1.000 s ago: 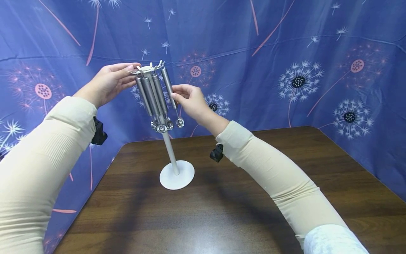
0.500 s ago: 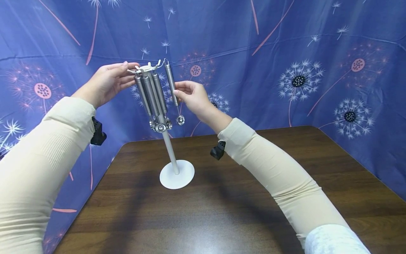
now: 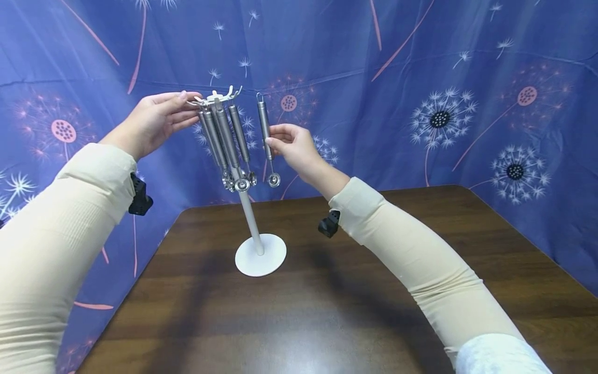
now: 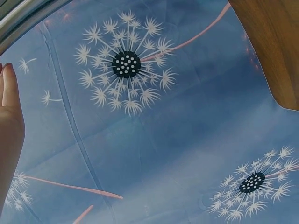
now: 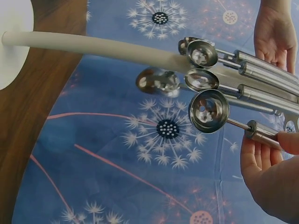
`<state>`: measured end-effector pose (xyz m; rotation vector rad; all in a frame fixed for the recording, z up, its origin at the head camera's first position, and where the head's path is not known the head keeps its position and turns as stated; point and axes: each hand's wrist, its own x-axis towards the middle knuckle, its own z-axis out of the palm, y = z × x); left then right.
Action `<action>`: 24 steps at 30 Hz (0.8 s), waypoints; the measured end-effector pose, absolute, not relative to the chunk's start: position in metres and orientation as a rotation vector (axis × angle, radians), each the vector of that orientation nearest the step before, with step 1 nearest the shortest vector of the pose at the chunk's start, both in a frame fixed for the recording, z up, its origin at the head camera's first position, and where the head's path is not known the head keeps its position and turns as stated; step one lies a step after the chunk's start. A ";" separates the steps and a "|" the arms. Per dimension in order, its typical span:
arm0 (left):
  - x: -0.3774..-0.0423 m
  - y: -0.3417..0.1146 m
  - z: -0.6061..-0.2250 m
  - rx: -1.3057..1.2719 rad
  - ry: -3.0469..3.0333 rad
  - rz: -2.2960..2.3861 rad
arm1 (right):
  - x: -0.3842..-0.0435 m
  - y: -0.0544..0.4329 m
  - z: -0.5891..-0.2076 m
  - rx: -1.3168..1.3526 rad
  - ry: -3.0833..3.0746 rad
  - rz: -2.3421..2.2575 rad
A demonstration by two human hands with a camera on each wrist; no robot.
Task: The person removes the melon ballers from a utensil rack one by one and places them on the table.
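Observation:
A white stand (image 3: 249,218) with a hooked top rises from a round base. Several metal melon ballers (image 3: 226,135) hang from its hooks, bowls downward. My right hand (image 3: 296,148) pinches the handle of one more melon baller (image 3: 263,124) between thumb and fingers, off to the right of the stand. Its wire loop is apart from the hooks, and its round bowl (image 5: 209,111) shows a small hole. At the stand's top left, my left hand (image 3: 161,119) reaches with nearly straight fingers touching the hooked top. In the left wrist view only part of the left hand (image 4: 9,121) appears.
The white round base (image 3: 275,259) stands on a dark brown wooden table (image 3: 374,291). Behind and to the left hangs a blue curtain (image 3: 364,140) printed with dandelions. Each wrist carries a small black camera (image 3: 329,223).
My right hand has drawn the melon baller rightward, its loop coming away from the hook. The hanging melon ballers have swung slightly. My left hand stays at the stand's top, its thumb shifted back a little.

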<state>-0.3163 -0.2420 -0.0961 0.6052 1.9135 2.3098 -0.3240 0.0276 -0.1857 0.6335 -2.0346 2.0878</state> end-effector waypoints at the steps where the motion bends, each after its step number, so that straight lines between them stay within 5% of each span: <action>1: -0.316 -0.242 -0.095 0.604 1.919 2.311 | -0.324 0.029 -0.186 0.627 -2.033 2.088; 24: -0.313 -0.241 -0.100 0.641 2.101 2.276 | -0.334 0.050 -0.219 0.461 -2.107 2.124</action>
